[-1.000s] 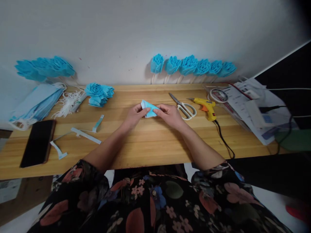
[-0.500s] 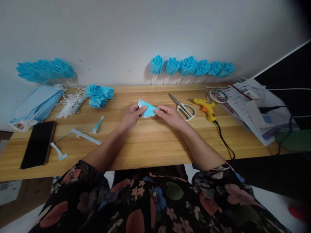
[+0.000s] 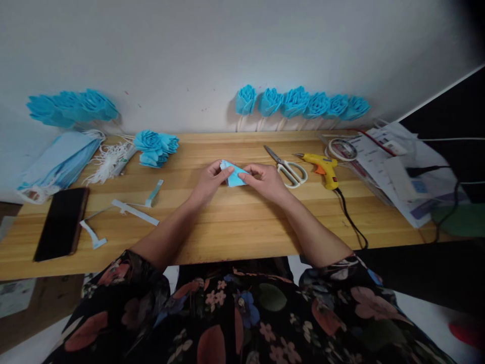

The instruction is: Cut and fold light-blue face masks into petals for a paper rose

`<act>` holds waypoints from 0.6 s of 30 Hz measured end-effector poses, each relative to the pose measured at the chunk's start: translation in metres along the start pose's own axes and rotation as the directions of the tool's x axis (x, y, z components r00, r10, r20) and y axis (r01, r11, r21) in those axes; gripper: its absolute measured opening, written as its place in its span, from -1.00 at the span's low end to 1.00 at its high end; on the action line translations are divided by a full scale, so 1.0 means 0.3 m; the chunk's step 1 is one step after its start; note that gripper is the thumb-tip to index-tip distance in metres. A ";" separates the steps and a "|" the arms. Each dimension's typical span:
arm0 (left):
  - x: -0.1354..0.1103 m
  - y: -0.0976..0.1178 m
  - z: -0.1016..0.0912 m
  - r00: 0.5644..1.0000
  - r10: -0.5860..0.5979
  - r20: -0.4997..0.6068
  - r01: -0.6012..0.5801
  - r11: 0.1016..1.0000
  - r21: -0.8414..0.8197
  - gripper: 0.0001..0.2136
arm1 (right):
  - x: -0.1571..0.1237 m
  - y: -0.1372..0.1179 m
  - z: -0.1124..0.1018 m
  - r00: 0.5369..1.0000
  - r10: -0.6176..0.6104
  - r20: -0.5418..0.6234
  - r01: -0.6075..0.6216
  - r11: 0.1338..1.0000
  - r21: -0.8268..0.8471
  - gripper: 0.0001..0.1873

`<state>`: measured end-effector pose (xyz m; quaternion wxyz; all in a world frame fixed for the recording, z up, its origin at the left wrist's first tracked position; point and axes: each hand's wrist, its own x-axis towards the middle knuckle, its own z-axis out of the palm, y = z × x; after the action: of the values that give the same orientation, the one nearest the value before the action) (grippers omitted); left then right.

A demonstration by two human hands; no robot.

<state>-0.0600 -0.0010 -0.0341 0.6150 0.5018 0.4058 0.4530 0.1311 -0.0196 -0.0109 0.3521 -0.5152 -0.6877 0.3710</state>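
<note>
Hands: I am watching two; the left hand (image 3: pixel 207 182) is pinching one folded blue piece (image 3: pixel 236 178) by its left side, the right hand (image 3: pixel 268 182) by its right, both thumbs pressing on top.
Folded blue piece: it is sitting between the hands, over the middle of one wooden table (image 3: pixel 235 232).
Tools: one pair of scissors (image 3: pixel 281 162) and one yellow glue gun (image 3: pixel 323 164) are lying rightward.
Blue flowers: six (image 3: pixel 296 102) are leaning against the wall (image 3: pixel 182 55), right of centre.
Phone: one phone (image 3: pixel 60 223) is lying far left.
</note>
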 end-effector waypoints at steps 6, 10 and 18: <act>-0.003 -0.001 -0.002 0.999 0.039 -0.026 -0.038 0.999 0.038 -0.64 | -0.001 -0.001 -0.001 0.996 -0.023 0.086 0.020 0.999 0.035 -0.57; -0.007 -0.009 0.010 0.999 0.042 0.010 -0.043 0.998 0.041 -0.62 | 0.001 0.012 0.000 0.996 -0.026 0.088 0.025 1.000 0.005 -0.53; -0.010 -0.011 0.010 0.997 0.048 0.056 -0.046 0.998 -0.030 -0.59 | 0.004 -0.004 -0.002 0.991 -0.099 0.091 0.108 0.988 -0.112 -0.47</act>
<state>-0.0574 -0.0047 -0.0367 0.6226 0.5151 0.3697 0.4586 0.1309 -0.0187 -0.0093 0.3105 -0.4823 -0.7485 0.3329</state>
